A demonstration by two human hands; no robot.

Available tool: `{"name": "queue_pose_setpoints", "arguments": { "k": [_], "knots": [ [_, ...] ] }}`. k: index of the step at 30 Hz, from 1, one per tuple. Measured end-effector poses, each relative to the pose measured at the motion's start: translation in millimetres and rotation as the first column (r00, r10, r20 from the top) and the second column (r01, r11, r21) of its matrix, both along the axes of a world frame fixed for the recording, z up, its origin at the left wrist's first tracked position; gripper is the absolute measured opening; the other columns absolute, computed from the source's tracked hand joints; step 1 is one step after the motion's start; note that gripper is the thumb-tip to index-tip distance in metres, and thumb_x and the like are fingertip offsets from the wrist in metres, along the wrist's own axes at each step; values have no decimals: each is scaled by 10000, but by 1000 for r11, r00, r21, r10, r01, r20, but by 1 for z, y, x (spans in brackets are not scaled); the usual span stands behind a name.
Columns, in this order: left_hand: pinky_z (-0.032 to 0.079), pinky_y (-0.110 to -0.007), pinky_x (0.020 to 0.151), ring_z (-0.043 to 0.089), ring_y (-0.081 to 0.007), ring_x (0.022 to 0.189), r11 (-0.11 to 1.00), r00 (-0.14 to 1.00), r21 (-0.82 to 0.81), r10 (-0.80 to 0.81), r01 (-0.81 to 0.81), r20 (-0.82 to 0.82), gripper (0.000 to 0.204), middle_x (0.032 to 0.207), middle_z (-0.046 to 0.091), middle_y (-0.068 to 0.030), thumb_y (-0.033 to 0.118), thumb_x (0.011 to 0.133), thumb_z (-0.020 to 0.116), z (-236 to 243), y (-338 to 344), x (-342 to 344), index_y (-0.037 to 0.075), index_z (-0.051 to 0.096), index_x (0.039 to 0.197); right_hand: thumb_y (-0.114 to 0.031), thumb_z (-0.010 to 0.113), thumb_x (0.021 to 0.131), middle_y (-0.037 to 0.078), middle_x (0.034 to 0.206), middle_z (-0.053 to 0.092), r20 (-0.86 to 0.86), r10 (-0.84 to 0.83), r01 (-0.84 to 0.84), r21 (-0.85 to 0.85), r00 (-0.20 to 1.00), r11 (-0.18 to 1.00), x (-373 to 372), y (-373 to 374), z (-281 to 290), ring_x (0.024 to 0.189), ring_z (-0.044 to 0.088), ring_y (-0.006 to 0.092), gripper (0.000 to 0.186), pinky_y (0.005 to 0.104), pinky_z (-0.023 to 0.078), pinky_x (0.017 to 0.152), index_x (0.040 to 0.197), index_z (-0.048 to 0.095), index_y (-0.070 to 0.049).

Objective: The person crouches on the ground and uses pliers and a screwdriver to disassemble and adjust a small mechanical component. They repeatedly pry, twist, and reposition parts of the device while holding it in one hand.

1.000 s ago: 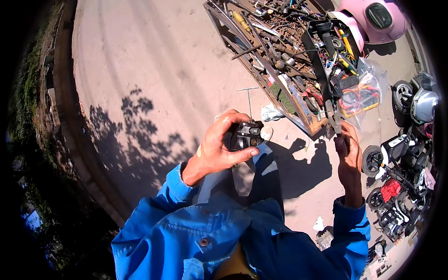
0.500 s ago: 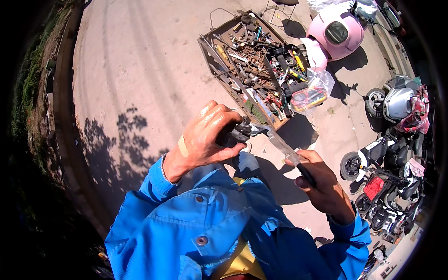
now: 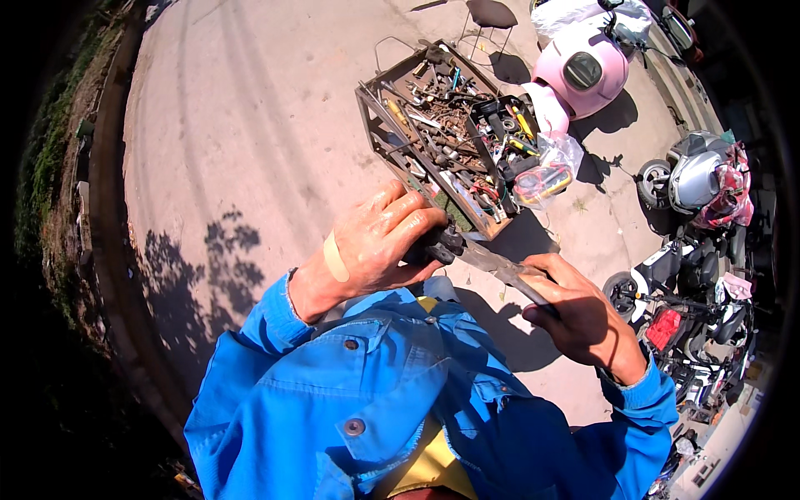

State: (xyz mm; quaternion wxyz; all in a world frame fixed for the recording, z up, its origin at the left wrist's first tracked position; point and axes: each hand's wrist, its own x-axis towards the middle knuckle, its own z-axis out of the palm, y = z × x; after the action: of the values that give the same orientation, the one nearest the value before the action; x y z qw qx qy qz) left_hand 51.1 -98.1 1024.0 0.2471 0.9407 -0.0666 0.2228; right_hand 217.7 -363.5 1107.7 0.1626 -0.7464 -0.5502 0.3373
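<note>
My left hand [image 3: 375, 242], with a plaster on its back, is closed round a small black metal part [image 3: 437, 247] in the middle of the view, its fingers partly covering it. My right hand [image 3: 567, 308], lower to the right, grips the dark handle of a grey metal hand tool [image 3: 492, 261]. The tool slants up leftward, and its tip reaches the black part; whether it grips that part I cannot tell. Both forearms are in blue sleeves.
Beyond my hands stands a rusty tool trolley [image 3: 500, 225] of loose tools, with a black box [image 3: 479, 125] and bagged yellow instrument [image 3: 542, 179]. A stool [image 3: 492, 15], pink scooter body [image 3: 592, 71] and several parked scooters [image 3: 683, 283] are rightward; a kerb [image 3: 108, 192] is left.
My right hand has swung leftward, bringing the tool from upright at my side to the black part. My left hand has turned, showing its back. The trolley appears farther up as the view shifted.
</note>
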Motion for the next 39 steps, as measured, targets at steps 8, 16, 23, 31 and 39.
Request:
{"name": "queue_pose_setpoints", "arguments": {
  "k": [8, 16, 23, 31, 39],
  "knots": [
    [534, -387, 687, 568, -280, 847, 1000, 1000, -5, -20, 20, -9, 537, 962, 605, -69, 190, 666, 872, 14, 6, -8, 83, 646, 1142, -113, 691, 952, 220, 1334, 546, -177, 9, -13, -21, 984, 1000, 2, 10, 2, 1152, 601, 411, 410, 466, 501, 992, 1349, 612, -43],
    [533, -379, 670, 553, -260, 826, 996, 998, 73, -37, 42, -58, 620, 945, 596, -45, 208, 621, 888, 11, 4, -13, 92, 639, 1178, -116, 664, 978, 209, 1230, 558, -194, -12, 2, -51, 981, 999, -4, 8, -17, 1076, 633, 384, 301, 431, 526, 929, 1265, 661, -26],
    [528, -375, 674, 557, -243, 813, 984, 999, 175, -41, 44, -25, 673, 915, 576, -37, 236, 592, 878, -1, -3, -17, 91, 627, 1199, 11, 651, 939, 180, 1101, 574, -254, 27, -41, -50, 967, 998, -6, 2, -32, 995, 640, 340, 200, 402, 533, 869, 1135, 667, -23],
    [526, -368, 672, 575, -241, 817, 995, 996, 96, -34, 42, -82, 661, 897, 568, -50, 219, 572, 862, -5, -17, -10, 61, 637, 1173, -4, 635, 939, 156, 1037, 573, -237, 16, -53, -150, 971, 987, -3, -2, -41, 938, 626, 337, 112, 389, 524, 828, 1045, 648, -36],
    [494, -374, 603, 543, -239, 731, 998, 999, 66, -24, 26, -26, 557, 829, 541, -50, 162, 616, 832, -7, -14, 0, 66, 670, 1139, -57, 654, 939, 179, 1072, 564, -73, 10, -11, -12, 997, 1000, -3, 1, -33, 969, 622, 371, 97, 439, 521, 839, 1034, 642, -45]
  ]
}}
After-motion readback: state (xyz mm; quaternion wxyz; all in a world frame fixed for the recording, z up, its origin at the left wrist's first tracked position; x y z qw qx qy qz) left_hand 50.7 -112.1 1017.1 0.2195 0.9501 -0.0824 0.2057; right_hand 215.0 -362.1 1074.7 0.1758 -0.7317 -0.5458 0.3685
